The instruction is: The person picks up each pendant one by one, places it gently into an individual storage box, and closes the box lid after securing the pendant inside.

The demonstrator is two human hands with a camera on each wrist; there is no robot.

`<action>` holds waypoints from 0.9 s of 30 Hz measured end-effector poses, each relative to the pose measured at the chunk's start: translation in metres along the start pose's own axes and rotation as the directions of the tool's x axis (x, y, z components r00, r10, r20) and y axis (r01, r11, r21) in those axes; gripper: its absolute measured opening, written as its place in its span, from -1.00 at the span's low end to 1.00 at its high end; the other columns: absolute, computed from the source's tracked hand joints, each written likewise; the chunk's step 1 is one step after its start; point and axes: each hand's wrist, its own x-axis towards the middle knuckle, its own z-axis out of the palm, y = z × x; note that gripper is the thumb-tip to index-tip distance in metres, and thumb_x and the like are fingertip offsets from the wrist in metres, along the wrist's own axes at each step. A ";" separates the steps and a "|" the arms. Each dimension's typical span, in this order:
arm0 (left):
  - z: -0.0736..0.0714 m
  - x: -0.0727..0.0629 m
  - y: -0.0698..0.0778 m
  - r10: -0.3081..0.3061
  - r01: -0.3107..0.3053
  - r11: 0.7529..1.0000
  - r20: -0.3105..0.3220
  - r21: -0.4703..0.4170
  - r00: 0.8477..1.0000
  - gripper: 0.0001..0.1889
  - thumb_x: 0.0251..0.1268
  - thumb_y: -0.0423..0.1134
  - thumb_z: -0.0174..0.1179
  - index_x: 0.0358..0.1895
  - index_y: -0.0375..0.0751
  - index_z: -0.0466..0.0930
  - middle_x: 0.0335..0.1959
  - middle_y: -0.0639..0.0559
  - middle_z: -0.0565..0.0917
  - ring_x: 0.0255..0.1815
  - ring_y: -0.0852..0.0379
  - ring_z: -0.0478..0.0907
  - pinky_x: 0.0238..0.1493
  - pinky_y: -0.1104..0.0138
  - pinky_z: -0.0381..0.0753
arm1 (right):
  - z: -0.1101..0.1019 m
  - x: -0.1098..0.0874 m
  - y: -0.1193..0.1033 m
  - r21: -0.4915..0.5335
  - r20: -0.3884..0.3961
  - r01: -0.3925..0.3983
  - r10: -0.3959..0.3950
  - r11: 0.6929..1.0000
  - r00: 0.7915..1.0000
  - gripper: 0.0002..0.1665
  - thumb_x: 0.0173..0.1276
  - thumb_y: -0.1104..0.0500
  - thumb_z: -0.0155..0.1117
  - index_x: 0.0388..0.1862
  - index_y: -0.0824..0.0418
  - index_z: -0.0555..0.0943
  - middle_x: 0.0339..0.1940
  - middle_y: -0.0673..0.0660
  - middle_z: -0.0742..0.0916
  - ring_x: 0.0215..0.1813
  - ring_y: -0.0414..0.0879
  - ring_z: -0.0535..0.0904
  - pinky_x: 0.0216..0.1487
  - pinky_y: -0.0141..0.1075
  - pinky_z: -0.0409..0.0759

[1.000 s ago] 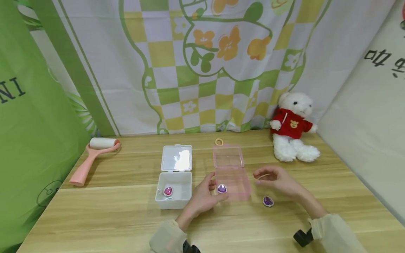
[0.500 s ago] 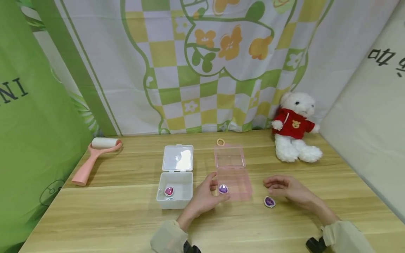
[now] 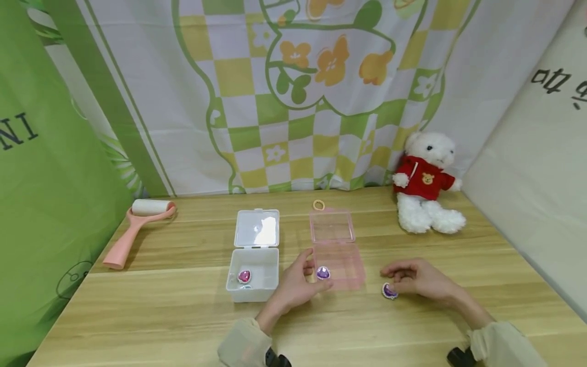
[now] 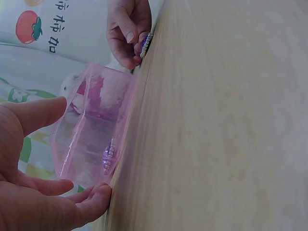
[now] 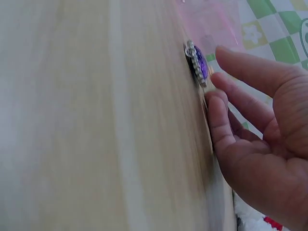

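My left hand (image 3: 295, 283) holds the left side of a see-through pink box (image 3: 346, 265), its thumb by the front edge and its fingers along the side. Inside the open box lies a purple gem (image 3: 323, 272) with a silvery beaded rim, seen through the wall in the left wrist view. To the right, my right hand (image 3: 419, 278) is low over the table at a second purple gem (image 3: 389, 291), which the thumb partly covers in the head view. From the right wrist, that gem (image 5: 199, 63) sits just beyond the loosely bent fingers, unpinched.
A white box (image 3: 253, 293), lid back, holds a pink gem (image 3: 244, 277) and stands left of the left hand. Farther off are a pink-handled roller (image 3: 124, 242), a small yellow ring (image 3: 318, 205) and a white teddy bear (image 3: 424, 178) in red.
My right hand has moved right and down from beside the pink box to the loose purple gem, its thumb now overlapping it. The left hand has stayed at the pink box.
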 end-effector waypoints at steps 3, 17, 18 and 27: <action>0.001 0.000 0.000 0.000 0.000 1.000 0.002 0.002 1.000 -0.09 -0.01 -0.20 0.46 0.42 -0.32 0.17 0.16 -0.30 0.50 0.11 -0.18 0.45 0.15 -0.03 0.45 | -0.002 -0.004 0.001 0.031 0.042 -0.010 0.009 0.999 0.999 -0.52 0.25 0.34 0.32 0.07 0.62 0.47 -0.21 0.22 0.66 -0.22 -0.24 0.57 -0.25 -0.42 0.60; 0.001 0.001 -0.001 -0.003 0.004 1.000 -0.003 0.007 1.000 -0.08 -0.02 -0.18 0.47 0.42 -0.30 0.16 0.16 -0.28 0.50 0.13 -0.17 0.46 0.17 -0.01 0.46 | 0.000 -0.005 0.001 -0.013 0.075 0.009 -0.008 1.000 0.997 -0.42 0.10 0.32 0.45 0.06 0.56 0.49 -0.18 0.21 0.62 -0.20 -0.25 0.50 -0.21 -0.45 0.57; 0.001 0.001 -0.001 -0.002 0.002 1.000 -0.003 0.006 1.000 -0.08 -0.02 -0.18 0.47 0.43 -0.30 0.16 0.16 -0.28 0.50 0.13 -0.17 0.46 0.17 -0.01 0.45 | 0.000 -0.005 0.001 -0.023 0.072 0.012 -0.010 1.000 0.997 -0.42 0.09 0.32 0.46 0.06 0.56 0.49 -0.18 0.20 0.62 -0.20 -0.25 0.50 -0.20 -0.45 0.57; 0.001 0.000 0.000 0.015 -0.015 1.000 -0.009 0.015 1.000 -0.09 -0.02 -0.19 0.47 0.41 -0.32 0.18 0.13 -0.28 0.52 0.09 -0.16 0.47 0.14 -0.01 0.47 | 0.003 -0.003 0.003 -0.159 0.020 0.046 -0.044 0.986 0.999 -0.52 0.10 0.24 0.48 -0.04 0.44 0.57 -0.26 0.10 0.62 -0.25 -0.28 0.49 -0.26 -0.43 0.57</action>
